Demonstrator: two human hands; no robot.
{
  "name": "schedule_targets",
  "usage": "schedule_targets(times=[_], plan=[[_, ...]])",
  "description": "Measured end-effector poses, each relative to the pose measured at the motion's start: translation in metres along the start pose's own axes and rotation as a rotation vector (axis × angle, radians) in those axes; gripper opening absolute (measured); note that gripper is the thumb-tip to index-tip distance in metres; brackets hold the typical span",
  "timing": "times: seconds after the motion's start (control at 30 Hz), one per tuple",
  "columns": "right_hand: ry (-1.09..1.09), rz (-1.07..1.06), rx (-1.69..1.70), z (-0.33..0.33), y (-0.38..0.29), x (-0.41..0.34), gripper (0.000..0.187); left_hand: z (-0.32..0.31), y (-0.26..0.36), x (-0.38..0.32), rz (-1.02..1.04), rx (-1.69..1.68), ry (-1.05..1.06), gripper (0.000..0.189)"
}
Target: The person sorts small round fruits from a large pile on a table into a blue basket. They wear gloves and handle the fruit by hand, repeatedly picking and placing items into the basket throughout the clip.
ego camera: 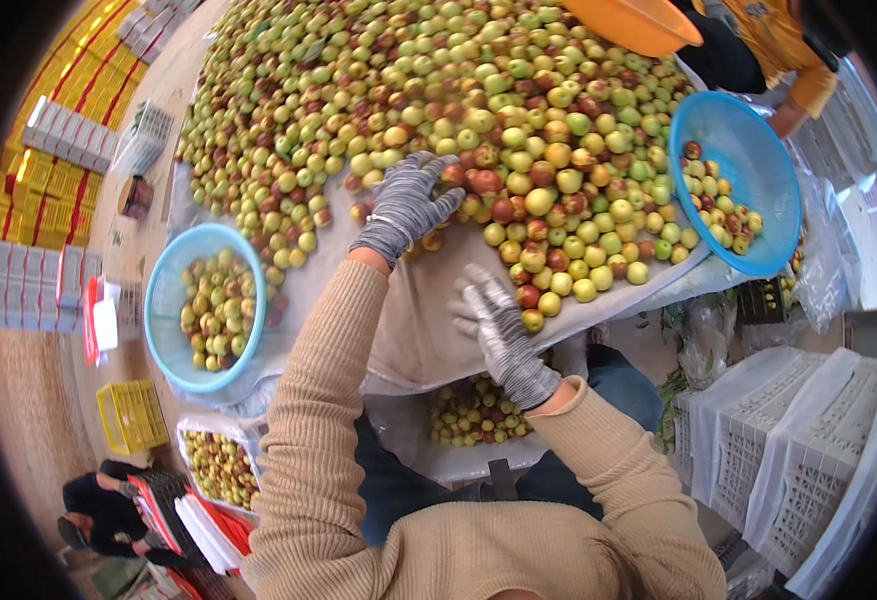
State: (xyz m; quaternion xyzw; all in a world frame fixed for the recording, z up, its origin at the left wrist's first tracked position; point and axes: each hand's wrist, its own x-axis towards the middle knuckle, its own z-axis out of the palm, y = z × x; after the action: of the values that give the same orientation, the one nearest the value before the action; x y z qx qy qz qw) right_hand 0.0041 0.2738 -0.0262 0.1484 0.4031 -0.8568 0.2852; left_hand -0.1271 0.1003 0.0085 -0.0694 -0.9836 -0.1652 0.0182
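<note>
A large heap of fresh jujubes (378, 82), green to reddish brown, covers a cloth-lined table (416, 315). My left hand (408, 204), in a grey striped knit glove, reaches to the heap's near edge. Its fingers are spread beside several reddish jujubes (483, 182), and a few fruits lie partly hidden under the palm. Closer to me, my right hand (500, 330) hovers by the table's front edge, also gloved and slightly blurred. Its fingers are apart with no fruit seen in them. Just right of it lies a group of loose jujubes (558, 281).
Blue plastic baskets holding jujubes stand at the left (154, 300) and right (787, 187). Below the table edge is a lined container of jujubes (476, 465). Grey crates (806, 450) are stacked at right. One person (772, 45) works at upper right, another (100, 510) at lower left.
</note>
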Motion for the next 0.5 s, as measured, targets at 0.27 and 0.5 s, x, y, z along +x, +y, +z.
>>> schedule_targets(times=[0.27, 0.5], plan=[[0.164, -0.171, -0.109, 0.007, -0.020, -0.003, 0.046, -0.014, 0.026, -0.075, 0.037, 0.147, -0.131, 0.063], [0.146, -0.255, -0.233, 0.006, -0.021, -0.007, 0.049, -0.015, 0.018, -0.144, 0.047, 0.277, -0.140, 0.073]])
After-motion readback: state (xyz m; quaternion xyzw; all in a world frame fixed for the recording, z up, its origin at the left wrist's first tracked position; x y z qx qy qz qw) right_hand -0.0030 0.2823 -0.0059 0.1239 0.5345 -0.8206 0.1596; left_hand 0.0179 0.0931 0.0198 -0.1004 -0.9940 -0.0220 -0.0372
